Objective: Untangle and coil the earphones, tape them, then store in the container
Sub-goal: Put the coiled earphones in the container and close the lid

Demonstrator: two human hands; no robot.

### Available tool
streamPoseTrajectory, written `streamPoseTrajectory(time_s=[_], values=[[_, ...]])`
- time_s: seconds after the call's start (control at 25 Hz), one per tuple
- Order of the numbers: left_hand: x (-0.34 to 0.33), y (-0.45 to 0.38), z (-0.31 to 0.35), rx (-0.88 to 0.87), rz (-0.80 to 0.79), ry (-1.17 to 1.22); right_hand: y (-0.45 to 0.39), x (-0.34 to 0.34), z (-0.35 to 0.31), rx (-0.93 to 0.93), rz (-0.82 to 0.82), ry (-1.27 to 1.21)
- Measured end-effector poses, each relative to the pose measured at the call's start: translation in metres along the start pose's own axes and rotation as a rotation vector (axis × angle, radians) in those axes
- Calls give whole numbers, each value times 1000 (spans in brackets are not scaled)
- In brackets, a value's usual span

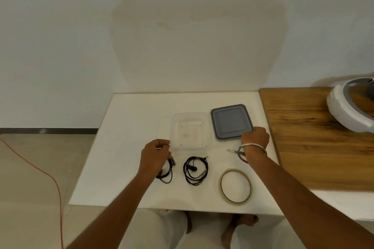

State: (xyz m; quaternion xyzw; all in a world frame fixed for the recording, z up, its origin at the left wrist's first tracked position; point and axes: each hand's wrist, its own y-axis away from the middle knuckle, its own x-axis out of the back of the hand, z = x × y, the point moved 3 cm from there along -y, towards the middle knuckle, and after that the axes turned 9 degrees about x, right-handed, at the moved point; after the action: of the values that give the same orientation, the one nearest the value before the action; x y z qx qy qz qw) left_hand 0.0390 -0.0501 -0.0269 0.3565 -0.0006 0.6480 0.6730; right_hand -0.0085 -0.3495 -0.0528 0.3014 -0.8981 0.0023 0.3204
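Observation:
Two sets of black earphones lie on the white table. One coiled set sits in the middle, apart from both hands. The other set lies partly under my left hand, whose curled fingers rest on its cable. A clear open container stands just beyond them. Its grey lid lies to the right, and my right hand is closed on the lid's near right corner. A roll of clear tape lies near the front edge.
Scissors lie under my right wrist, partly hidden. A wooden tabletop adjoins on the right, bearing a white and grey headset-like device. A red cable runs over the floor at left. A wall stands behind the table.

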Motion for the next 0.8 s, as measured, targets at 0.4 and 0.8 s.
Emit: streamPoseTrajectory(time_s=[0.4, 0.8], values=[[22, -4, -30, -193, 82, -373, 21, 5, -9, 52, -7, 65], [14, -13, -33, -180, 85, -557, 116, -28, 1, 670, -455, 276]])
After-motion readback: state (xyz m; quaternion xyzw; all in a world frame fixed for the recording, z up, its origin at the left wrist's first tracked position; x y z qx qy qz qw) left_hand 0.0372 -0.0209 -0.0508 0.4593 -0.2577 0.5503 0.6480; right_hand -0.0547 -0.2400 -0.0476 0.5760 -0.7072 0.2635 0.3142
